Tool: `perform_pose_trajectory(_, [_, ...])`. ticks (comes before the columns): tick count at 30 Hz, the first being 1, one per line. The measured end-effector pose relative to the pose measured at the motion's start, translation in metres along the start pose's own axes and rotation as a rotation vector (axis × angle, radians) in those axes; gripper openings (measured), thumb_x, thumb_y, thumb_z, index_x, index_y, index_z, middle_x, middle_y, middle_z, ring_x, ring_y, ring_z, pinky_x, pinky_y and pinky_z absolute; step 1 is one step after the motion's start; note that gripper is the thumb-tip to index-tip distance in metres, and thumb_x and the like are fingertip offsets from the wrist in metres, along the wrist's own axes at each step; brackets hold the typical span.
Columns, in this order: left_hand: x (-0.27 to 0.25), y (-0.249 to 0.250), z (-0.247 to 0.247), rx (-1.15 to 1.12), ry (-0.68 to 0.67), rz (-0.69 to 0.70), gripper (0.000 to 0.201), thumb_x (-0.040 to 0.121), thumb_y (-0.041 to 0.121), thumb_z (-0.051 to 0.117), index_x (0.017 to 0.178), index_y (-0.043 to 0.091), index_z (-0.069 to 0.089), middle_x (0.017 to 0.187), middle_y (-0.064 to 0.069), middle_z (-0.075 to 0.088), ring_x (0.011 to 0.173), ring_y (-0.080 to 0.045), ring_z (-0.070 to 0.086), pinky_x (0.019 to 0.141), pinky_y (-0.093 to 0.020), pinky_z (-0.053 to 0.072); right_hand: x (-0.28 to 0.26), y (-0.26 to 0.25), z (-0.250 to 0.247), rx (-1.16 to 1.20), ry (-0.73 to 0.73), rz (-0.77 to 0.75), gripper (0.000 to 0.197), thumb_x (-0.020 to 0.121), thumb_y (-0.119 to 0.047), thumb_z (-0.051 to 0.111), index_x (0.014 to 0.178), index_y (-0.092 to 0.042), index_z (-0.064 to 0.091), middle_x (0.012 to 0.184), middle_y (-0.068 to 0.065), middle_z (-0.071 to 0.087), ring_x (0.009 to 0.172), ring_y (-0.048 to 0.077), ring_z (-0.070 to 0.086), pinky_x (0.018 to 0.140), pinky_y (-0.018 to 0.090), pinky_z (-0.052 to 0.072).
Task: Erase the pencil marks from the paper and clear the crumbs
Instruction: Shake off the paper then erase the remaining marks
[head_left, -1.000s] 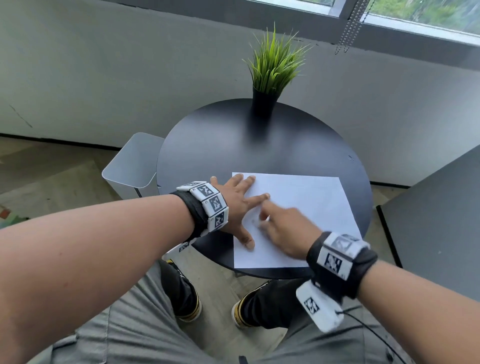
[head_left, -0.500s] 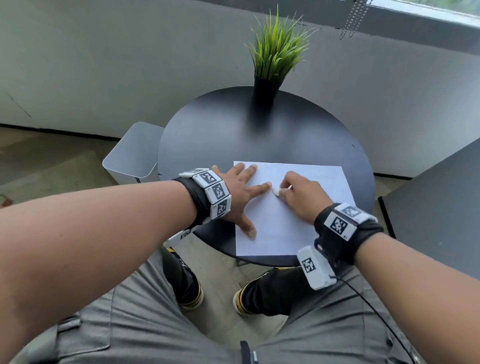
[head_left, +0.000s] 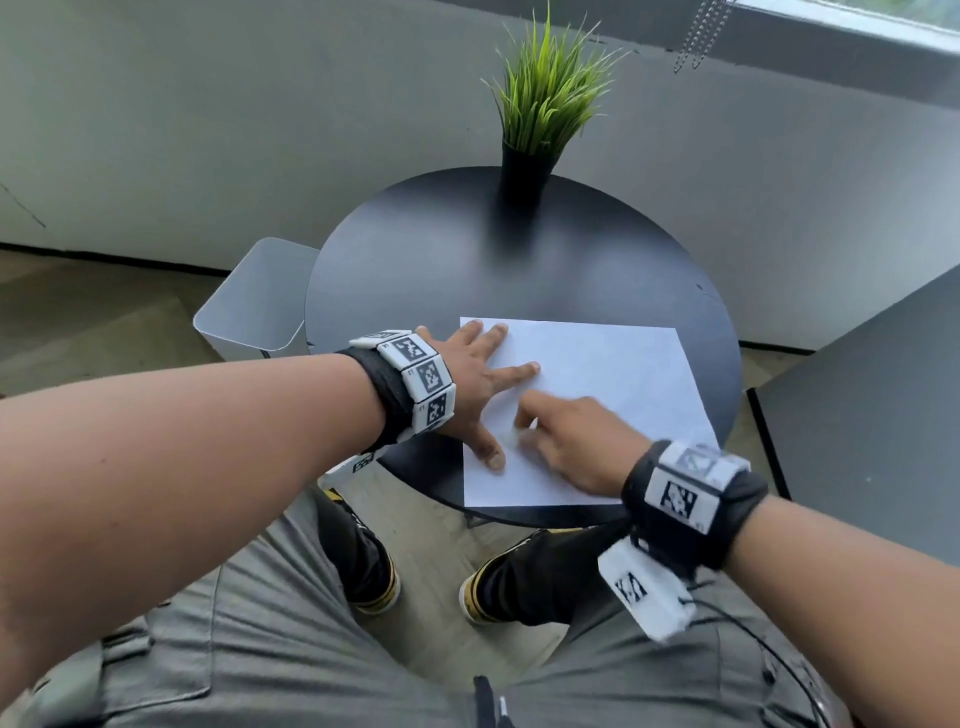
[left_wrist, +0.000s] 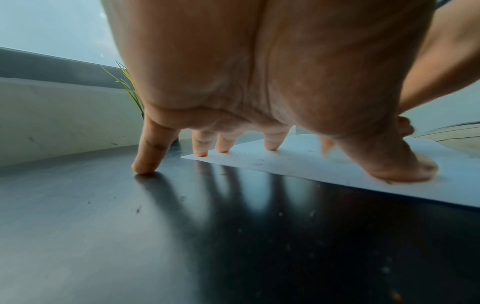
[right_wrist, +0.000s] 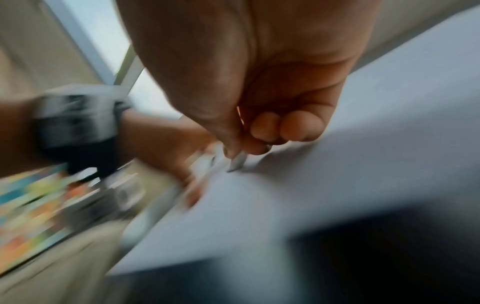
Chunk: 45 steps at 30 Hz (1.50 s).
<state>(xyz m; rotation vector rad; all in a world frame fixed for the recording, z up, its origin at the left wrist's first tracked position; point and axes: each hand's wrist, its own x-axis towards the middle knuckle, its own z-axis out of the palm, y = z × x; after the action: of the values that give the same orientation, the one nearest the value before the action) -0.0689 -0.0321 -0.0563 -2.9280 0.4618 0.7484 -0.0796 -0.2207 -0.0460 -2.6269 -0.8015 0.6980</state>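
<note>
A white sheet of paper (head_left: 613, 374) lies on the round black table (head_left: 467, 275). My left hand (head_left: 498, 395) is spread flat on the sheet's left edge, with the fingers straight and the little finger on the table. In the left wrist view, small dark crumbs (left_wrist: 257, 162) dot the paper (left_wrist: 298, 164) between the fingertips. My right hand (head_left: 519, 436) pinches a small white eraser (head_left: 511, 439) against the paper just right of my left thumb. The right wrist view is blurred by motion, but the eraser (right_wrist: 237, 162) shows between thumb and fingers, its tip on the paper (right_wrist: 337, 174).
A potted grass plant (head_left: 540, 119) stands at the table's far edge. A white bin (head_left: 254, 306) sits on the floor to the table's left. A grey tabletop (head_left: 872, 415) is close on the right. My knees and shoes are below the near table edge.
My right hand with the eraser slid away across the paper, then back toward me and my left thumb. The left hand has stayed pressed on the sheet.
</note>
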Motion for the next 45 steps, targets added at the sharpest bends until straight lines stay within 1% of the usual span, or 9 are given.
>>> perform_pose_trajectory(3, [-0.002, 0.000, -0.001, -0.011, -0.007, -0.003, 0.125, 0.055, 0.095, 0.060, 0.152, 0.054, -0.009, 0.167, -0.005, -0.016, 0.154, -0.033, -0.009, 0.109, -0.073, 0.022, 0.016, 0.022, -0.024, 0.107, 0.198, 0.185, 0.018, 0.093, -0.039, 0.055, 0.096, -0.021, 0.053, 0.095, 0.007, 0.066, 0.089, 0.029, 0.059, 0.076, 0.036, 0.046])
perform_pose_trajectory(8, [-0.001, 0.000, -0.002, 0.012, -0.021, -0.010, 0.128, 0.055, 0.094, 0.061, 0.153, 0.052, -0.010, 0.166, -0.006, -0.019, 0.154, -0.034, -0.011, 0.110, -0.074, 0.020, -0.011, -0.010, 0.010, 0.006, -0.044, -0.027, 0.011, 0.096, -0.035, 0.050, 0.100, -0.025, 0.050, 0.096, 0.009, 0.067, 0.088, 0.031, 0.059, 0.079, 0.040, 0.048])
perform_pose_trajectory(14, [-0.004, 0.002, -0.009, 0.093, 0.086, 0.020, 0.123, 0.051, 0.094, 0.063, 0.155, 0.048, 0.012, 0.163, -0.011, 0.006, 0.151, -0.036, 0.003, 0.116, -0.061, 0.019, 0.020, 0.029, -0.025, 0.197, 0.153, 0.307, 0.021, 0.090, -0.046, 0.059, 0.095, -0.026, 0.053, 0.093, 0.006, 0.064, 0.089, 0.027, 0.060, 0.075, 0.034, 0.046])
perform_pose_trajectory(18, [-0.007, -0.001, -0.003, 0.026, 0.115, -0.008, 0.120, 0.053, 0.094, 0.062, 0.153, 0.048, 0.016, 0.158, -0.007, 0.019, 0.148, -0.031, 0.012, 0.117, -0.052, 0.022, 0.020, 0.031, -0.021, 0.229, 0.156, 0.311, 0.018, 0.093, -0.042, 0.056, 0.096, -0.025, 0.052, 0.096, 0.005, 0.062, 0.089, 0.026, 0.056, 0.073, 0.033, 0.042])
perform_pose_trajectory(26, [-0.016, 0.006, 0.008, -0.013, 0.075, -0.022, 0.133, 0.053, 0.097, 0.058, 0.158, 0.039, 0.000, 0.167, -0.009, -0.002, 0.153, -0.032, 0.001, 0.118, -0.057, 0.019, -0.007, -0.010, 0.009, -0.162, -0.026, -0.104, 0.021, 0.098, -0.039, 0.042, 0.103, -0.018, 0.042, 0.099, 0.012, 0.064, 0.090, 0.035, 0.057, 0.077, 0.043, 0.047])
perform_pose_trajectory(31, [-0.015, 0.007, 0.008, 0.002, 0.084, -0.020, 0.135, 0.052, 0.097, 0.057, 0.158, 0.038, -0.001, 0.167, -0.010, -0.002, 0.153, -0.032, 0.001, 0.114, -0.064, 0.022, 0.025, 0.008, -0.019, -0.207, 0.109, 0.017, 0.019, 0.098, -0.036, 0.040, 0.104, -0.018, 0.040, 0.102, 0.013, 0.064, 0.090, 0.036, 0.058, 0.074, 0.040, 0.047])
perform_pose_trajectory(36, [-0.015, 0.006, 0.010, -0.006, 0.073, -0.030, 0.136, 0.052, 0.098, 0.057, 0.158, 0.038, -0.004, 0.167, -0.009, -0.004, 0.153, -0.031, -0.001, 0.111, -0.068, 0.022, -0.007, -0.015, 0.011, -0.295, -0.080, -0.178, 0.015, 0.093, -0.026, 0.046, 0.092, -0.026, 0.031, 0.092, 0.005, 0.058, 0.085, 0.034, 0.058, 0.069, 0.044, 0.049])
perform_pose_trajectory(41, [-0.014, 0.004, 0.012, -0.027, 0.081, -0.021, 0.135, 0.050, 0.099, 0.057, 0.156, 0.042, -0.003, 0.166, -0.007, -0.002, 0.152, -0.031, -0.002, 0.107, -0.071, 0.025, 0.030, 0.005, -0.014, -0.258, 0.130, -0.028, 0.015, 0.096, -0.034, 0.042, 0.104, -0.022, 0.039, 0.102, 0.011, 0.063, 0.090, 0.036, 0.059, 0.073, 0.043, 0.050])
perform_pose_trajectory(45, [-0.014, 0.004, 0.013, -0.030, 0.071, -0.038, 0.136, 0.049, 0.099, 0.057, 0.155, 0.043, -0.006, 0.167, -0.004, -0.007, 0.153, -0.030, -0.004, 0.107, -0.070, 0.025, 0.002, -0.013, 0.010, -0.300, -0.080, -0.219, 0.021, 0.089, -0.022, 0.051, 0.099, -0.031, 0.035, 0.099, 0.003, 0.059, 0.092, 0.033, 0.059, 0.072, 0.044, 0.049])
